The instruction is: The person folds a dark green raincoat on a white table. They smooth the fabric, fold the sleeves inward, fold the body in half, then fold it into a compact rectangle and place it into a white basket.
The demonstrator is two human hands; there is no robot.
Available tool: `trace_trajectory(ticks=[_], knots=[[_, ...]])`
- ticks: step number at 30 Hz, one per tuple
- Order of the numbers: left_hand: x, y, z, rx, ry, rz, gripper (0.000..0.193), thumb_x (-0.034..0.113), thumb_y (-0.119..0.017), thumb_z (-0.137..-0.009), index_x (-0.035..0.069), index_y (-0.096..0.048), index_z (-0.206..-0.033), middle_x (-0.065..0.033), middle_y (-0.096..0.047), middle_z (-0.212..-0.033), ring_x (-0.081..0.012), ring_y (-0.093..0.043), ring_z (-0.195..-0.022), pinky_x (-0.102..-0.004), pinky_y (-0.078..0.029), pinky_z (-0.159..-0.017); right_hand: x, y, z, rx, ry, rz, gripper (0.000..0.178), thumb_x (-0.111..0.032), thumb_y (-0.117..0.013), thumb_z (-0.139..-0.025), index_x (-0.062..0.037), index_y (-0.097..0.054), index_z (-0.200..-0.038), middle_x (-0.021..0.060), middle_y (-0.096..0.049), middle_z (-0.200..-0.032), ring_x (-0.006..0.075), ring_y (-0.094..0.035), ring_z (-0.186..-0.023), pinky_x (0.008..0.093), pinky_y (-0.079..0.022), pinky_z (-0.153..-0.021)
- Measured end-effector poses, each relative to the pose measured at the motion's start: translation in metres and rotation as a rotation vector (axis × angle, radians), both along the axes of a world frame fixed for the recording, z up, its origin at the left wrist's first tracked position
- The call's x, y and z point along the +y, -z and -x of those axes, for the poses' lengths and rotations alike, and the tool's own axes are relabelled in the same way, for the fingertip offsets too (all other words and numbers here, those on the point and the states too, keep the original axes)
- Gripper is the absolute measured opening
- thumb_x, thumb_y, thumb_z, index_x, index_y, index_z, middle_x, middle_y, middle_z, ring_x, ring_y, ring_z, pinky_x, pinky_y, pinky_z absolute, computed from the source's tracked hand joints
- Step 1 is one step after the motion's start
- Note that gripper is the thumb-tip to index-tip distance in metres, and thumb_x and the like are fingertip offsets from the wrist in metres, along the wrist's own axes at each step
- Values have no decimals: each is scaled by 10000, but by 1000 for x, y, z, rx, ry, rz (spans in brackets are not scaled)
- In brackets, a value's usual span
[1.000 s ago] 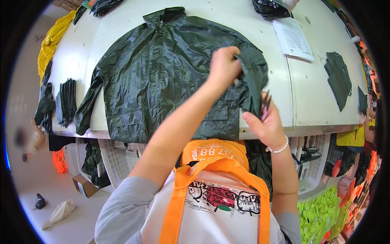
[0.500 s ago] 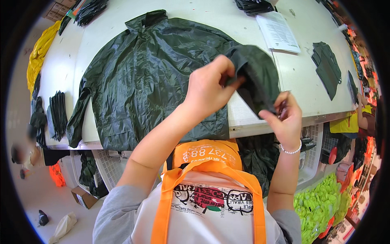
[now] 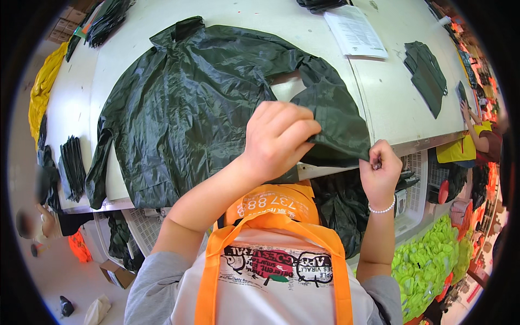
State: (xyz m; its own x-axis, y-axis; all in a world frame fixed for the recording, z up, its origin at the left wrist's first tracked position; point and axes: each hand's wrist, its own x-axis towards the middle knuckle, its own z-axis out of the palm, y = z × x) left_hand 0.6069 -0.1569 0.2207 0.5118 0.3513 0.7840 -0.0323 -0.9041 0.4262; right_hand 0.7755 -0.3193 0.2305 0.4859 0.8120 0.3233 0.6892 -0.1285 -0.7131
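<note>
A dark green waterproof jacket (image 3: 179, 108) lies spread front up on the white table, its collar away from me. Its right-hand sleeve (image 3: 336, 124) is bent round toward me, with its end stretched between my hands. My left hand (image 3: 281, 135) is closed on one side of the sleeve end. At the other corner, my right hand (image 3: 381, 168) pinches the edge; a small dark object shows within its curled fingers, too small to name. A gap of bare table shows between the sleeve and the jacket's body.
Folded dark pieces (image 3: 425, 78) and a stack of printed sheets (image 3: 355, 32) lie on the table (image 3: 390, 108). A dark stack (image 3: 72, 168) sits at the left edge. White crates (image 3: 143, 227) stand below. Bright yellow-green material (image 3: 428, 265) is heaped at lower right. A co-worker's arm (image 3: 476, 130) reaches in at far right.
My left hand has moved down and my right hand slightly down, drawing the raised sleeve end lower and flatter. A gap has appeared between the sleeve and the body. The view has shifted slightly.
</note>
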Motion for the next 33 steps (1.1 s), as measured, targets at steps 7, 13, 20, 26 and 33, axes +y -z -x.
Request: trace_trajectory(ticks=[7, 13, 20, 26, 33], knots=[[-9, 4, -4, -73, 103, -42, 326, 2, -746, -472, 85, -524, -695, -45, -615, -713, -210, -566, -593, -302, -407, -545, -10, -31, 16, 426, -121, 31, 222, -74, -600, -881, -6, -477, -1053, 53, -536, -804, 103, -478, -674, 217, -421, -632], [-13, 1, -5, -51, 99, -75, 330, 22, -761, -476, 89, -513, -684, -36, -608, -702, -197, -552, -577, -304, -390, -543, -2, -38, 26, 297, -199, 190, 207, -98, -645, -868, 13, -518, -988, 87, -589, -794, 115, -560, -703, 236, -469, -643], [-16, 4, -6, -74, 89, -61, 336, 5, -754, -470, 92, -509, -682, -31, -604, -686, -192, -542, -557, -300, -377, -550, 5, -38, 30, 338, -229, 192, 203, -85, -665, -852, 11, -529, -968, 77, -589, -767, 95, -546, -671, 225, -461, -610], [-16, 6, -2, -66, 90, -61, 343, -3, -753, -466, 92, -505, -683, -27, -607, -684, -189, -549, -558, -299, -379, -555, 6, -37, 30, 399, -253, 214, 195, -68, -668, -848, 16, -533, -960, 60, -593, -770, 73, -534, -676, 213, -454, -607], [-14, 5, -5, -78, 87, -54, 339, 16, -760, -471, 93, -505, -680, -30, -613, -690, -188, -546, -554, -295, -378, -556, -1, -32, 24, 476, -205, 151, 199, -66, -684, -836, 10, -549, -961, 37, -604, -813, 49, -544, -753, 201, -459, -646]])
